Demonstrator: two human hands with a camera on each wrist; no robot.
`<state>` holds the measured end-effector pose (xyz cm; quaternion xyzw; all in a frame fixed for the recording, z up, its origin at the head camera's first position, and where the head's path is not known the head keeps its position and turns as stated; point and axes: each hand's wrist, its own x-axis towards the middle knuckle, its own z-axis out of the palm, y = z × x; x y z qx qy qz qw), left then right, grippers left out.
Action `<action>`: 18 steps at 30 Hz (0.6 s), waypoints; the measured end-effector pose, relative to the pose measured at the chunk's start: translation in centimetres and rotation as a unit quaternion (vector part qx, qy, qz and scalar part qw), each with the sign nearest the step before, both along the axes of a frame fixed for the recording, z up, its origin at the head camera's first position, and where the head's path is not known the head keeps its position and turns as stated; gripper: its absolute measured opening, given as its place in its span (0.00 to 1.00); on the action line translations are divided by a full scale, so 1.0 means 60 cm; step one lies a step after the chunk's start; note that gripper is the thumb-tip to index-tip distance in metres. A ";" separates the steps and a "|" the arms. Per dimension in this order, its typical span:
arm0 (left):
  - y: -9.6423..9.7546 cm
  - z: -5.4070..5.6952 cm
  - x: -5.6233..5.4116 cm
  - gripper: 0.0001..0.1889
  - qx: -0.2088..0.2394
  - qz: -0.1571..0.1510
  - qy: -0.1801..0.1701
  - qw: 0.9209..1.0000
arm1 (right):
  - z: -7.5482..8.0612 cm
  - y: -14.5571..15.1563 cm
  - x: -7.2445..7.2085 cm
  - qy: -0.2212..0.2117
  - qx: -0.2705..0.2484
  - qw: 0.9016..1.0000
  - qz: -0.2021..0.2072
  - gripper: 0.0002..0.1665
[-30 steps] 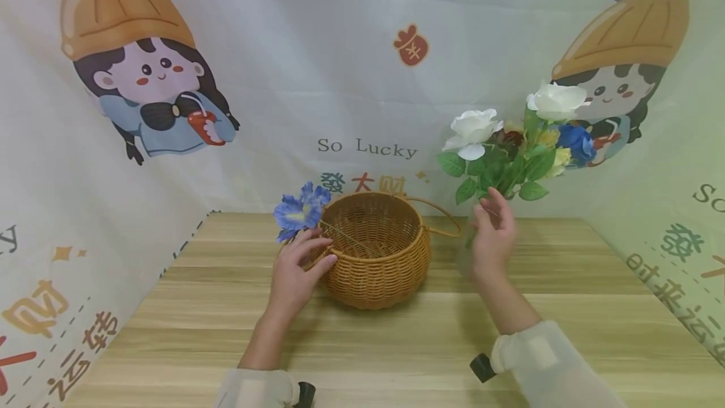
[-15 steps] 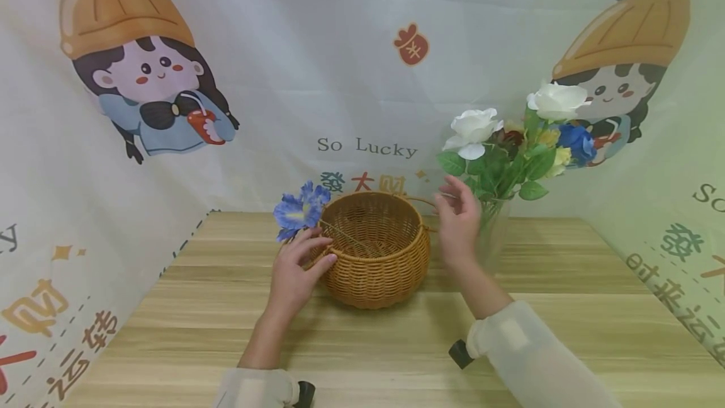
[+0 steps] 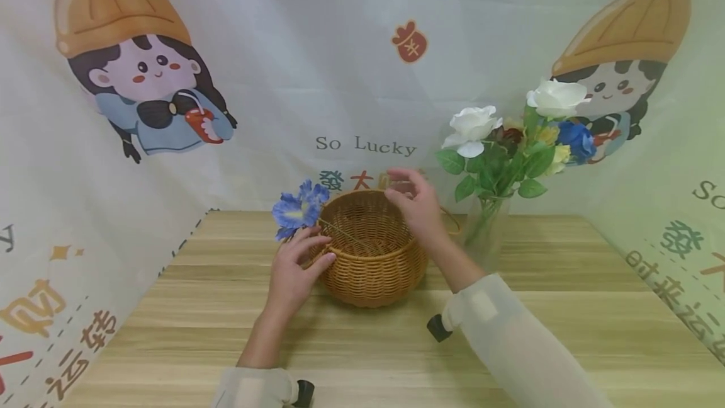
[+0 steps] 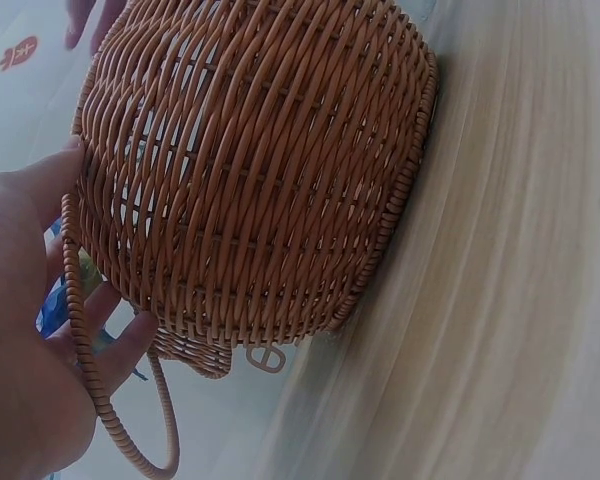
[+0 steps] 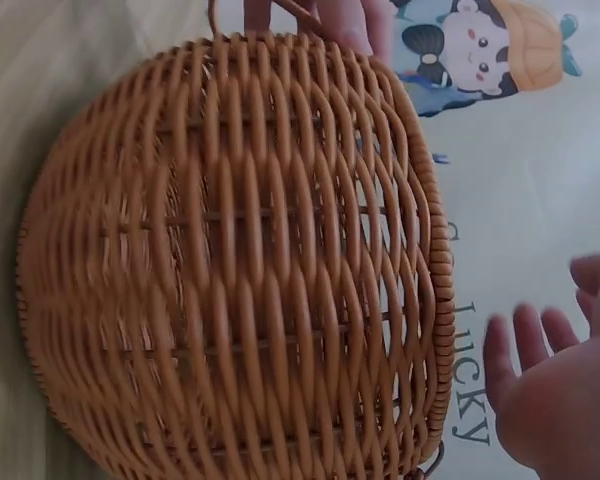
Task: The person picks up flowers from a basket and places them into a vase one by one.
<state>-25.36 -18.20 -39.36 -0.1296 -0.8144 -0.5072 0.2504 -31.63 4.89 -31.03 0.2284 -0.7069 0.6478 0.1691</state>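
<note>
A round woven wicker basket [image 3: 374, 282] stands on the table in the head view. At its left side my left hand [image 3: 291, 272] holds it, thumb at the rim; in the left wrist view the basket's loop handle [image 4: 95, 390] hangs across this left hand [image 4: 20, 330]. A blue iris [image 3: 299, 211] leans out over the left rim, its green stem reaching down inside. My right hand [image 3: 419, 206] hovers over the basket's right rim with nothing in it. The right wrist view shows this hand [image 5: 570, 390] with loosely bent fingers, apart from the weave.
Right of the basket stands a clear vase [image 3: 489, 235] holding white roses [image 3: 472, 130], a blue rose [image 3: 576, 140], yellow blooms and green leaves. A second loop handle [image 3: 452, 222] sticks out toward it. A printed cloth [image 3: 272, 80] hangs behind the wooden table [image 3: 170, 326].
My right hand has moved left, from in front of the vase to above the basket's right rim. The left hand, basket and iris have stayed in place.
</note>
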 end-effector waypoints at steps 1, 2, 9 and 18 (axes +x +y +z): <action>0.001 0.000 0.000 0.16 0.000 0.001 0.001 1.000 | 0.002 -0.001 -0.002 0.000 0.016 1.000 0.015 0.20; 0.001 0.000 0.000 0.16 0.001 0.001 0.001 1.000 | 0.002 -0.003 -0.003 -0.003 0.029 0.999 0.027 0.21; 0.001 -0.002 0.002 0.15 0.004 0.001 -0.001 1.000 | -0.010 -0.029 -0.013 -0.072 0.036 0.993 0.088 0.22; 0.004 0.002 0.002 0.15 0.000 0.000 0.018 1.000 | -0.022 -0.049 -0.031 -0.145 0.071 0.977 0.140 0.22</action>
